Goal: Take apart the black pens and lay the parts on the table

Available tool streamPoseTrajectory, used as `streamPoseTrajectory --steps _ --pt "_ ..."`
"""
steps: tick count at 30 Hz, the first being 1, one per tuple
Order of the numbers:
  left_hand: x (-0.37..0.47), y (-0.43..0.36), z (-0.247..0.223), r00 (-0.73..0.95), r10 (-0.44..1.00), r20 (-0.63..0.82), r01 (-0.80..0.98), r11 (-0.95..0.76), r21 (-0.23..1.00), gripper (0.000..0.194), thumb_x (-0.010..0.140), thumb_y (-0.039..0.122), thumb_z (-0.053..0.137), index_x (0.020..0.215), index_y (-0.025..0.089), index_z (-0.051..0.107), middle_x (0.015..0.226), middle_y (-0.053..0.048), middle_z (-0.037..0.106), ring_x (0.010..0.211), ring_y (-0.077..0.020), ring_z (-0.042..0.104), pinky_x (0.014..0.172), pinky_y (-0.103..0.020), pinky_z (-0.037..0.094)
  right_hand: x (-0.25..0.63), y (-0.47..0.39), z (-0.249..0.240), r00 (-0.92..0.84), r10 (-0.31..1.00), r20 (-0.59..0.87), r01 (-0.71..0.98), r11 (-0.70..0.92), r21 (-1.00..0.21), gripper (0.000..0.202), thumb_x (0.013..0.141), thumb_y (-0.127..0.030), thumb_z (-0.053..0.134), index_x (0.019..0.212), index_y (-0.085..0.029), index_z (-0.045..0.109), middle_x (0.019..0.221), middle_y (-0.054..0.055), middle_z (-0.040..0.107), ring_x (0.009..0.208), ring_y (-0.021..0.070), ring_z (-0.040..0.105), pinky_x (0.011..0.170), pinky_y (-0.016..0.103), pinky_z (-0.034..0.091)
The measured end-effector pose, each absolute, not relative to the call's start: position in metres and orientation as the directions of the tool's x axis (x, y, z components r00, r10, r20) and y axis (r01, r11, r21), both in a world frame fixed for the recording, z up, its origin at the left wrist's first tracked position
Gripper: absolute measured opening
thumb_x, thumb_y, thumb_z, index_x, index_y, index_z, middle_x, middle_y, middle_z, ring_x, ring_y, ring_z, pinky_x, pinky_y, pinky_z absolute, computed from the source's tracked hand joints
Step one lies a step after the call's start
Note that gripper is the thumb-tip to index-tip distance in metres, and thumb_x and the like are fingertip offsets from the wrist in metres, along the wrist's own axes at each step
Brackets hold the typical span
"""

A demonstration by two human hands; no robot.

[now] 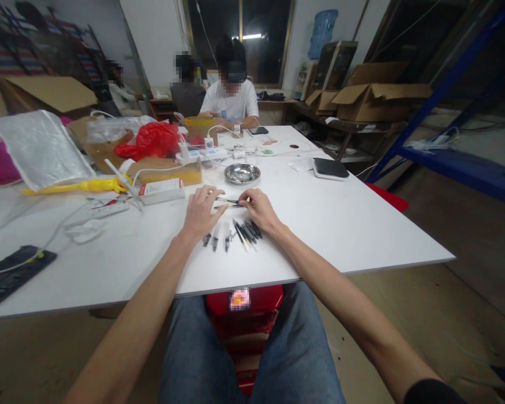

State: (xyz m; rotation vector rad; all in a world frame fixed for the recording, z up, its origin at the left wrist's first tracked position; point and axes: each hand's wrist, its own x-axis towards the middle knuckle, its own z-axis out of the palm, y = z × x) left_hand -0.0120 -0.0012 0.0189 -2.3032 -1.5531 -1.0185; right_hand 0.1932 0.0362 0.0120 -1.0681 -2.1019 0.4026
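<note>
My left hand (pixel 202 212) rests on the white table with its thumb and fingers apart, beside the left ends of thin dark rods (pixel 228 203). The fingers of my right hand (pixel 256 205) are pinched on the right ends of these rods. Nearer to me lies a bunch of black pen-like sticks (pixel 247 233), some with yellow and white tips. Left of them are a few clear tubes with black ends (pixel 215 241). A round metal dish (pixel 242 174) with small items in it stands just beyond my hands.
White table (pixel 362 241) in front of me. At the left are a white-red box (pixel 162 191), red plastic bag (pixel 151 140), cables and a black power strip (pixel 14 275). A black-topped device (pixel 330 168) lies right; a person (pixel 231 101) sits opposite.
</note>
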Motion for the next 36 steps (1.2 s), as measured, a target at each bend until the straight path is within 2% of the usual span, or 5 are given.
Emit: streamPoseTrajectory --steps 5,11,14,25,36 --pt "-0.014 0.002 0.015 0.302 0.780 0.548 0.875 -0.455 0.165 0.020 0.099 0.035 0.054 0.095 0.022 0.067 0.097 -0.009 0.070 0.100 -0.0275 0.058 0.088 -0.040 0.040 0.191 0.030 0.027 -0.373 0.797 0.475 0.457 0.604 -0.653 0.019 0.098 -0.024 0.050 0.089 -0.017 0.065 0.090 0.006 0.068 0.085 0.0194 0.058 0.083 0.031 0.044" --pt "-0.016 0.002 0.011 0.148 0.826 0.543 0.909 -0.330 0.255 0.025 0.103 0.032 0.044 0.106 0.022 0.066 0.097 -0.007 0.072 0.096 -0.0241 0.064 0.086 -0.035 0.044 0.193 -0.067 0.030 -0.093 0.455 0.885 0.387 0.836 -0.389 0.020 0.100 -0.016 0.043 0.107 -0.021 0.062 0.090 0.007 0.066 0.086 0.0206 0.058 0.078 0.035 0.044" --pt "-0.016 0.002 0.010 0.123 0.830 0.544 0.914 -0.307 0.263 0.027 0.104 0.032 0.042 0.112 0.023 0.066 0.099 -0.007 0.073 0.097 -0.0237 0.066 0.087 -0.033 0.045 0.187 -0.137 -0.025 -0.406 0.270 0.873 0.207 0.958 -0.200 0.022 0.096 -0.009 0.044 0.110 -0.018 0.060 0.070 0.002 0.059 0.063 0.0167 0.050 0.062 0.031 0.039" --pt "-0.014 0.000 0.013 -0.007 0.816 0.577 0.925 -0.215 0.314 0.024 0.102 0.030 0.044 0.109 0.023 0.066 0.099 -0.007 0.075 0.095 -0.0237 0.068 0.081 -0.031 0.045 0.204 -0.162 -0.196 -0.518 0.838 0.170 0.626 0.507 -0.593 0.027 0.094 -0.010 0.047 0.108 -0.021 0.066 0.102 0.009 0.071 0.094 0.0226 0.065 0.082 0.035 0.052" --pt "-0.014 0.000 0.011 -0.014 0.812 0.584 0.921 -0.217 0.324 0.022 0.102 0.029 0.045 0.106 0.023 0.065 0.095 -0.006 0.074 0.091 -0.0235 0.068 0.077 -0.032 0.044 0.218 -0.162 -0.186 -0.430 0.843 0.323 0.637 0.537 -0.553 0.039 0.088 -0.003 0.044 0.119 -0.018 0.062 0.119 0.013 0.066 0.109 0.0250 0.062 0.091 0.040 0.052"
